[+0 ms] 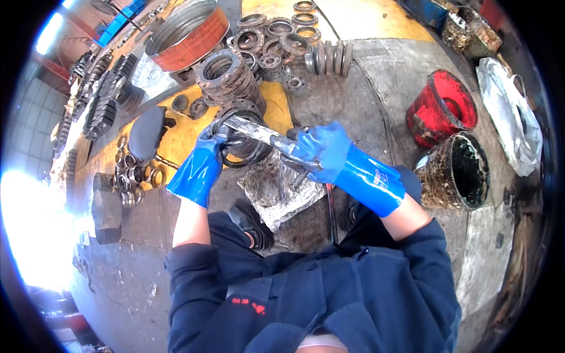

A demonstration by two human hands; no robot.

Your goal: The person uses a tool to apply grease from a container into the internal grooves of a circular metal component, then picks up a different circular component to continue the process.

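Observation:
Both my hands wear blue rubber gloves. My left hand (207, 152) is closed on the side of a dark, greasy metal ring (250, 156). In my right hand (325, 152) is a long flat bar (259, 130), smeared grey and black, its far end lying over the ring. The fingers of that hand are wrapped round the bar. Just beyond the ring rises a stack of rusty flanged rings (226, 76). Below the hands, a crumpled, grease-stained silvery sheet (271, 203) lies on the floor between my feet.
To the right stand a red bucket (421, 117), a grease-caked bucket (435, 182) and a white bag (509, 115). Several small rings (132, 173) lie left, near a dark rounded pad (146, 132). A large orange-rimmed drum section (194, 44) sits far left. A rod (331, 215) stands near my right leg.

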